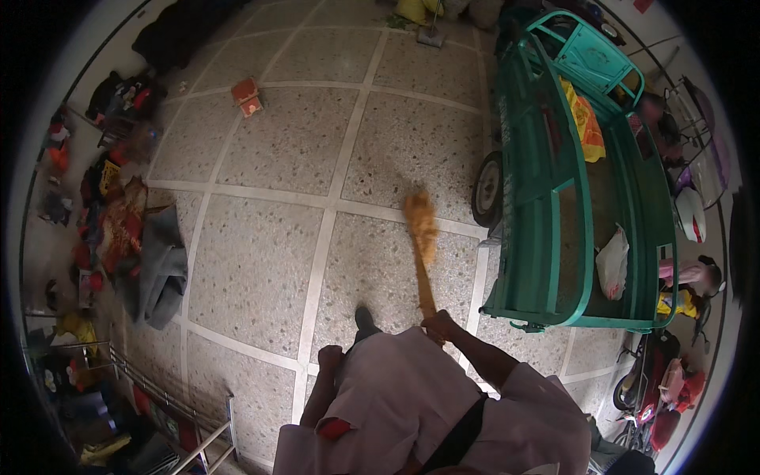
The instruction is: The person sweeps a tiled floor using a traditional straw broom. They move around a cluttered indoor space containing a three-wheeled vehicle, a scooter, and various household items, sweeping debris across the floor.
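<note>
My right hand [438,325] is closed around the handle of a straw broom [423,234]. The broom extends forward from the hand, its yellow-brown head blurred over the speckled stone-tile floor [255,255]. My left hand [331,358] hangs beside my body with its fingers curled, and nothing shows in it. The tip of one dark shoe [364,318] shows on the floor between the hands, nearer the left one.
A green cargo tricycle [534,237] stands at the right, its wheel [488,189] close to the broom head. Grey cloth [161,267] and piled goods line the left. A red-brown object [246,97] and a dustpan [431,37] lie farther off; a metal rack [230,421] is lower left.
</note>
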Action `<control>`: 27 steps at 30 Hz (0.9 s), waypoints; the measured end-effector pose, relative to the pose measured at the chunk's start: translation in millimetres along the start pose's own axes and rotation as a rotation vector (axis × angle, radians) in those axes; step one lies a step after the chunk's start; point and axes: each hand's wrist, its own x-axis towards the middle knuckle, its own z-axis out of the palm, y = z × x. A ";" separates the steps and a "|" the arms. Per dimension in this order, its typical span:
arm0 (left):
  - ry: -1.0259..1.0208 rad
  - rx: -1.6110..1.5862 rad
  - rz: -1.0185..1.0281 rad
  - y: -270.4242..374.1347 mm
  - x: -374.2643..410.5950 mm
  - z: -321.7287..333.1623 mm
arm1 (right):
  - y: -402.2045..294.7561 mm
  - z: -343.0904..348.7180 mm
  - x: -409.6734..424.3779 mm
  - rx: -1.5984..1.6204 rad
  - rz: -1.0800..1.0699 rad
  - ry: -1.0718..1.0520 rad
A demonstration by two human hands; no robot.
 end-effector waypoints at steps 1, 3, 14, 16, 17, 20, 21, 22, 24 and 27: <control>0.018 -0.010 0.048 -14.3 3.9 1.6 | -6.6 4.0 7.6 -0.389 -0.293 -0.085; -0.019 -0.367 -0.147 -89.8 -10.8 36.1 | -98.7 11.9 13.1 -0.040 0.058 -0.103; -0.322 0.083 0.099 -39.3 127.7 -87.4 | -170.4 -52.1 35.9 0.334 0.119 0.049; -0.265 -0.267 0.143 -24.7 155.2 -93.2 | -184.1 -77.3 30.5 0.322 0.091 0.094; -0.283 -0.343 0.179 -11.0 173.9 -98.0 | -173.9 -86.9 35.1 0.301 0.121 0.162; -0.213 -0.029 0.326 -45.5 223.5 -65.7 | -144.9 -124.6 75.2 0.294 0.151 0.249; -0.186 0.064 0.368 -61.7 238.9 -51.5 | -142.6 -139.3 88.7 0.358 0.161 0.232; -0.154 0.136 0.415 -73.8 254.1 -35.9 | -140.6 -156.3 101.1 0.315 0.167 0.257; -0.189 0.210 0.490 48.1 293.0 -104.4 | -116.8 -192.2 103.2 0.450 0.327 0.321; -0.202 0.161 0.402 46.9 332.3 -97.0 | -138.4 -238.5 124.3 0.652 0.329 0.351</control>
